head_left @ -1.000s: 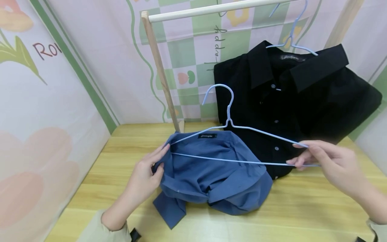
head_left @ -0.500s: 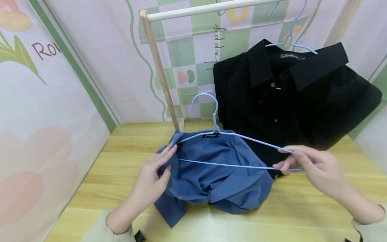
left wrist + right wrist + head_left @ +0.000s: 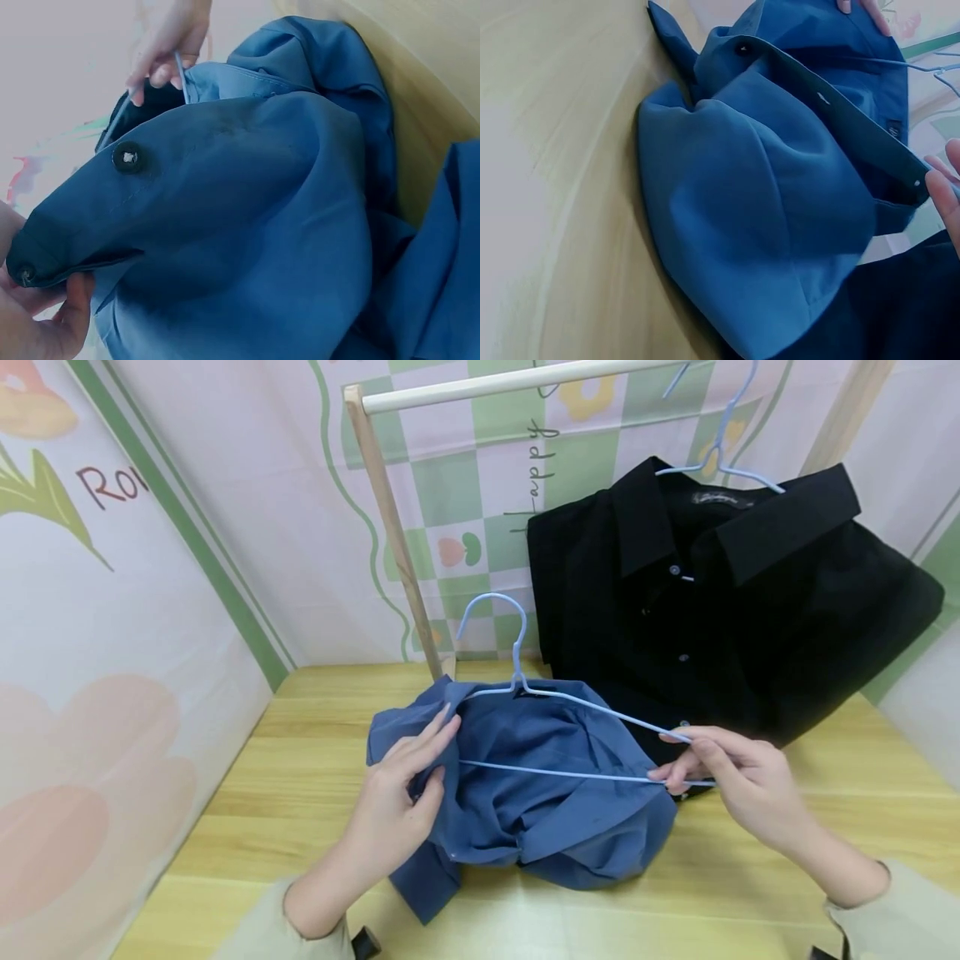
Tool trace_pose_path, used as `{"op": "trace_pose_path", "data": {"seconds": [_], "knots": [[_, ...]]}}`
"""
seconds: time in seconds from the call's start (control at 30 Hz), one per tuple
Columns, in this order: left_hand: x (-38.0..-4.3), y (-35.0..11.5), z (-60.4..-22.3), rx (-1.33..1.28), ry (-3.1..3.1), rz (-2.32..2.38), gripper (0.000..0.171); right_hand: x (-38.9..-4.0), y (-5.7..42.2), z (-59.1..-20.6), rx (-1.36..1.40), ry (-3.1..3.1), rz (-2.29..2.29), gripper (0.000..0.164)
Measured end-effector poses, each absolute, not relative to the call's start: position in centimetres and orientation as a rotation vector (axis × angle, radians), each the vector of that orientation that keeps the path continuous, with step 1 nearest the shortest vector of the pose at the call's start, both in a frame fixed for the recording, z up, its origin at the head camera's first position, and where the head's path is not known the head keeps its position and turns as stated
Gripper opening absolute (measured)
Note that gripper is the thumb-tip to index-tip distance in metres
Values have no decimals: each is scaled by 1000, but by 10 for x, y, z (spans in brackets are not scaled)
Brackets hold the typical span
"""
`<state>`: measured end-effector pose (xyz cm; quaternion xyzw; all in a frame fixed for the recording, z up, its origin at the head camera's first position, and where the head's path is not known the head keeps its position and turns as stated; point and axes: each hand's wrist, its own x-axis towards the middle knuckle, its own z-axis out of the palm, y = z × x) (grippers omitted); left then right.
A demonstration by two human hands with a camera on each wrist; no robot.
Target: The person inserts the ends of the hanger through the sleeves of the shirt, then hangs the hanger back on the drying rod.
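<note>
A blue shirt [image 3: 570, 827] stands bunched on the wooden table, its collar opening upward. At the left side of the collar, my left hand [image 3: 401, 793] pinches the fabric edge between thumb and fingers; the left wrist view has the thumb [image 3: 75, 315] beneath the buttoned edge. A light blue wire hanger [image 3: 522, 682] reaches into the opening, its left end hidden by the collar and its hook pointing up. My right hand [image 3: 742, 781] grips the hanger's right end, just right of the collar. Two buttons show on the shirt in the left wrist view.
Behind, a black shirt [image 3: 712, 635] hangs on another blue hanger [image 3: 718, 456] beneath the white rail [image 3: 525, 387] of a wooden rack. The rack's left post [image 3: 393, 527] meets the table [image 3: 285, 760] behind the blue shirt. Printed curtains stand at the back and left.
My right hand has moved left with the hanger, pushing its left arm deeper into the blue shirt. The hook has shifted left and lower. My left hand has moved slightly right.
</note>
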<state>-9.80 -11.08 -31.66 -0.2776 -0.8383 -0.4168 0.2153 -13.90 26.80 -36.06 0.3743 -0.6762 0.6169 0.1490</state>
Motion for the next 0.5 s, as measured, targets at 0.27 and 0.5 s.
{"op": "trace_pose_path", "data": {"seconds": [0.27, 0.5], "knots": [[-99, -106, -319, -825, -2335, -1096, 55, -145, 257, -372, 1113, -1852, 1829, 35], [-101, -106, -320, -816, -2366, -1007, 55, -145, 252, -375, 1099, -1845, 1821, 35]]}}
